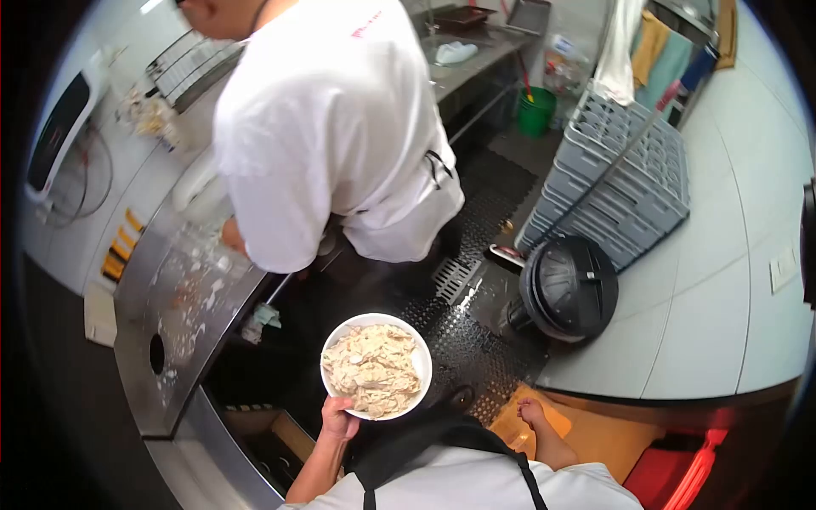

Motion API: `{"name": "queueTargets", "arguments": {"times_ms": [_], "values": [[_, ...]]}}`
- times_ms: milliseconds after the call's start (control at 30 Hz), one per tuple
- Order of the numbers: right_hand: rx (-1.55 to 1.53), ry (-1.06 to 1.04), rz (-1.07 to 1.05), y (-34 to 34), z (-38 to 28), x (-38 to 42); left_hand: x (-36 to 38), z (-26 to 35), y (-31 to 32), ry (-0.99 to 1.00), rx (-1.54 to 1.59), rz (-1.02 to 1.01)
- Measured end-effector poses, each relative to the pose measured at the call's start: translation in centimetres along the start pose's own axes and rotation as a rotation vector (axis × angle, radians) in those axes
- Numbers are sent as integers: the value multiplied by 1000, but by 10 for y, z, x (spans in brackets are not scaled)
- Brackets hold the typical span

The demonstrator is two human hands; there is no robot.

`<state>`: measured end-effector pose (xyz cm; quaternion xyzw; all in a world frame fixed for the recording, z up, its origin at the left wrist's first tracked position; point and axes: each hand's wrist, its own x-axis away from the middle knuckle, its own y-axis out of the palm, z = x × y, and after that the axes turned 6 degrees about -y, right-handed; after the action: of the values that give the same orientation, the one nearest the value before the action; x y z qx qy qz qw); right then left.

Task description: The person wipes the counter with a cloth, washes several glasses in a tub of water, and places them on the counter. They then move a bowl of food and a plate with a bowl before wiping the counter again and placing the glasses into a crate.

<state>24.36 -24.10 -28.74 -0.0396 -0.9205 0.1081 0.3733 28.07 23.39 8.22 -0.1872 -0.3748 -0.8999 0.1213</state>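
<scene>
My left hand (339, 417) grips the lower left rim of a white bowl (427, 355), its thumb over the edge. The bowl is filled with a pale, shredded or minced food mixture (374, 365). My right hand (531, 411) hangs low on the right with its fingers curled, and nothing shows in them. Behind it lies an orange-yellow surface (586, 421), whose kind I cannot make out.
A co-worker in a white shirt (331, 127) stands ahead at a wet steel counter (191, 297). To the right are a black lidded bin (569, 285), stacked grey crates (612, 178), a long-handled tool and a green bucket (535, 112). Black perforated mats (476, 340) cover the floor.
</scene>
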Motion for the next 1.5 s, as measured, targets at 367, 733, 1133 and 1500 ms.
{"name": "queueTargets", "arguments": {"times_ms": [367,733,1133,1500], "values": [[235,21,-117,25,-87,49,74,-2,-59,185,200,118],[501,81,-420,17,-21,82,148,-22,-147,376,319,372],[939,-384,-347,140,-189,-48,138,18,-170,662,502,587],[567,-144,-585,230,-314,-203,107,84,-226,1274,718,1073]]}}
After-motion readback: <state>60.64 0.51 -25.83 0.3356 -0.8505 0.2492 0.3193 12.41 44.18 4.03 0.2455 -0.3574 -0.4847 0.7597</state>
